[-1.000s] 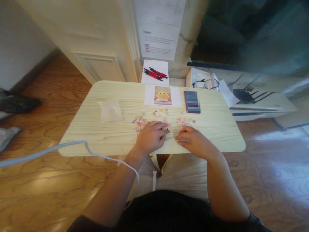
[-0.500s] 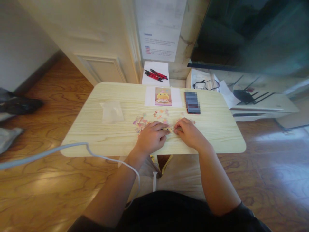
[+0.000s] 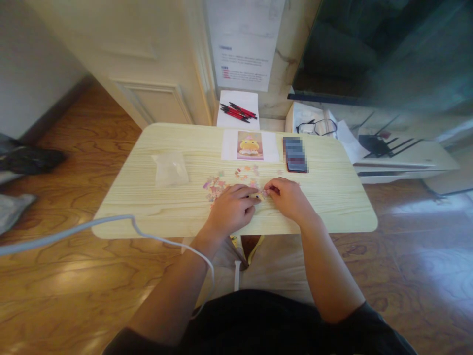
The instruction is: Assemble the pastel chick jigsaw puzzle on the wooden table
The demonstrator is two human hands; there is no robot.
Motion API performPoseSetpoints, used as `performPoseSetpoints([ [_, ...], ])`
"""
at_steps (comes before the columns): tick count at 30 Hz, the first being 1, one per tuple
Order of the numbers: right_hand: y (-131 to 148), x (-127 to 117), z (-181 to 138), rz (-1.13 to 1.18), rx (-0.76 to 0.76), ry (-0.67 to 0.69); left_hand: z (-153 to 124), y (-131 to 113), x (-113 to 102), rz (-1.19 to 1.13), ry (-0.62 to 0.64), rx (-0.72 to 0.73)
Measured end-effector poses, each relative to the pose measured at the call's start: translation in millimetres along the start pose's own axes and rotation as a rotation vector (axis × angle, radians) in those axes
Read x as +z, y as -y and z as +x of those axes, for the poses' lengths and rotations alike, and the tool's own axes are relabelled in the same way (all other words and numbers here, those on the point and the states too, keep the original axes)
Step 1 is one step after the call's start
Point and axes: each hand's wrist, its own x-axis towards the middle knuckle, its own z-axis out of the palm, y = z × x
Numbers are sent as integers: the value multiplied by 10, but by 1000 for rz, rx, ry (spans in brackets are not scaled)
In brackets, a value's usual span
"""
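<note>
Small jigsaw puzzle pieces (image 3: pixel 215 187) in pink and orange tones lie heaped to the left of my left hand (image 3: pixel 233 204). That hand rests flat, its fingers stretched over a yellow joined part of the puzzle (image 3: pixel 257 196) and pressing on it. From the right, my right hand (image 3: pixel 287 197) pinches a small pinkish puzzle piece (image 3: pixel 266 192) at the edge of this joined part. Whether the piece is seated there is too small to tell. Beyond the hands lie more loose pieces (image 3: pixel 242 172). A printed picture of a yellow cartoon figure (image 3: pixel 250 146) is on the table behind them.
On the wooden-topped table (image 3: pixel 332 212) lie a clear plastic bag (image 3: pixel 172 169) at left and a phone (image 3: pixel 295 155) at right. Red pens (image 3: pixel 238 112) sit on paper behind the table. A grey cable (image 3: pixel 111 218) crosses the left front corner and my left forearm.
My right hand has shifted slightly left and up, its pinched fingertips now closer to my left fingers. My left hand stays in place on the joined pieces.
</note>
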Motion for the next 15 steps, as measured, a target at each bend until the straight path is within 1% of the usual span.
performPoseSetpoints([
  [11, 7, -18, 6, 2, -39, 13, 10, -5, -1, 4, 4, -3],
  [13, 16, -21, -32, 36, -50, -16, 7, -3, -1, 12, 4, 3],
  [15, 33, -16, -96, 72, -46, -79, 3, -1, -1, 17, 6, 6],
])
